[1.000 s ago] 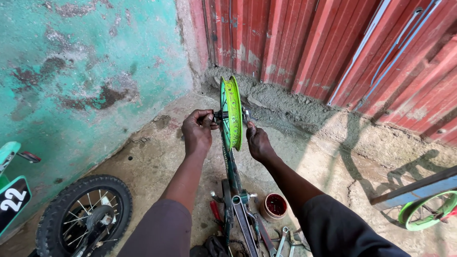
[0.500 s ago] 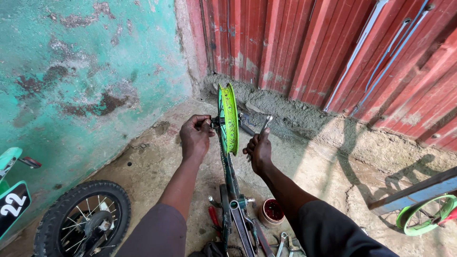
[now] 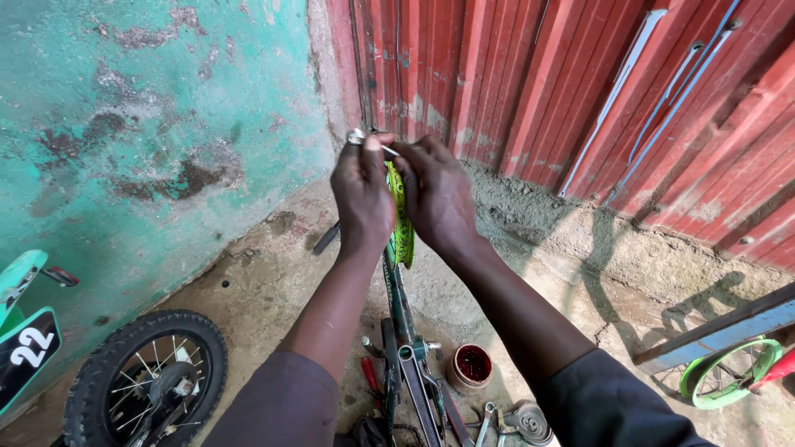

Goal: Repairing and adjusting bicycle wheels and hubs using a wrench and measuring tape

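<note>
Holding a small metal tool (image 3: 370, 141) at frame centre: left hand (image 3: 362, 194) and right hand (image 3: 436, 194) clenched around it, above green rim (image 3: 403, 232). Step: fitting wheel; next, likely steady tightening.

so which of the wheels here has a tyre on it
Only the black spoked wheel at bottom left, below the teal wall, has a knobbly black tyre. The green rim between the hands and the green rim at far right are bare.

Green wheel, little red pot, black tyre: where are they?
green wheel (image 3: 403, 232), head view, on its rim below the hands
little red pot (image 3: 472, 364), head view, on its red inside
black tyre (image 3: 108, 356), head view, on its knobbly tread
</note>
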